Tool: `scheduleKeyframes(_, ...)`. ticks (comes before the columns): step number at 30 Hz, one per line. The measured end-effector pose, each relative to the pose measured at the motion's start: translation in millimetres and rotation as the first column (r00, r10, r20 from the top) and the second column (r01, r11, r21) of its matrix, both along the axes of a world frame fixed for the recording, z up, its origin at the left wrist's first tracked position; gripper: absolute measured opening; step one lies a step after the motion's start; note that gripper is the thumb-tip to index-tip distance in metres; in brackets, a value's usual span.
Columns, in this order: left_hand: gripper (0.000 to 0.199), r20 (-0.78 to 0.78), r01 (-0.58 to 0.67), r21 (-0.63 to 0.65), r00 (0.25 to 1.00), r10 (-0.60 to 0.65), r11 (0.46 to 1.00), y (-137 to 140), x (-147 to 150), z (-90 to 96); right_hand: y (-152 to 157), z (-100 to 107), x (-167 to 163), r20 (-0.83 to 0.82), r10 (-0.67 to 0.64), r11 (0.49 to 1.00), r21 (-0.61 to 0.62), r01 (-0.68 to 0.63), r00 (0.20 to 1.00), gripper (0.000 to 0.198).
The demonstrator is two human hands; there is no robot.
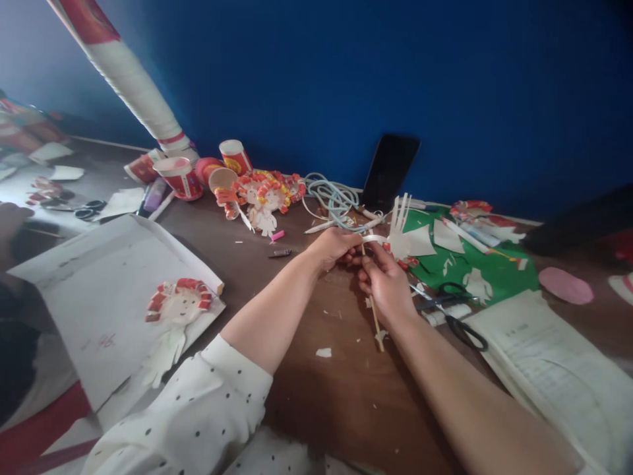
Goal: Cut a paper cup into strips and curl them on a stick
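Observation:
Over the middle of the table, my left hand (336, 247) and my right hand (390, 284) almost meet. The left fingers are closed on the end of a curved white paper strip (374, 238). Within my right fingers is a thin wooden stick (377, 323), its lower end slanting down toward the tabletop and its tip meeting the strip. Just beyond the right hand stands a white paper piece cut into narrow strips (399, 227); whether the curved strip joins it I cannot tell. My fingertips partly hide the contact between stick and strip.
Scissors (459, 316) and a green sheet (514, 267) with paper scraps lie right, beside a paper stack (554, 356). A phone (390, 168) leans on the blue wall near a coiled cable (333, 198). Red paper cups (179, 178) and a white board (123, 264) with a paper figure (180, 307) are left.

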State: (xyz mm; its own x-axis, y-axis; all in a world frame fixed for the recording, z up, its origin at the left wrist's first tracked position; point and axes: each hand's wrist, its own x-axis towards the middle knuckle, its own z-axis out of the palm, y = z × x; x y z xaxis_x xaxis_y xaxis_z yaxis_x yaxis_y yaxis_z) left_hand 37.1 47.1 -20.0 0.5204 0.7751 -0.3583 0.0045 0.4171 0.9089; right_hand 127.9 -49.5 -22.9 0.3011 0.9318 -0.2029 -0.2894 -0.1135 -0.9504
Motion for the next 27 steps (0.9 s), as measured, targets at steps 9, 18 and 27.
scheduleKeyframes(9,0.034,-0.106,0.049,0.024,0.993,-0.046,0.999,3.1,-5.9,6.7,0.9,-1.1,-1.0,0.029,0.063,0.998,0.014,-0.064,0.998,0.042)
scheduleKeyframes(18,0.031,-0.061,0.100,0.037,0.993,-0.098,0.994,5.3,-9.1,6.0,-0.2,3.5,0.0,0.024,0.065,0.998,-0.002,-0.065,0.998,0.042)
scheduleKeyframes(27,0.027,-0.069,0.095,0.053,0.993,-0.092,0.994,6.0,-8.9,6.0,-0.1,0.1,0.2,0.017,0.042,0.999,0.008,-0.042,0.999,0.044)
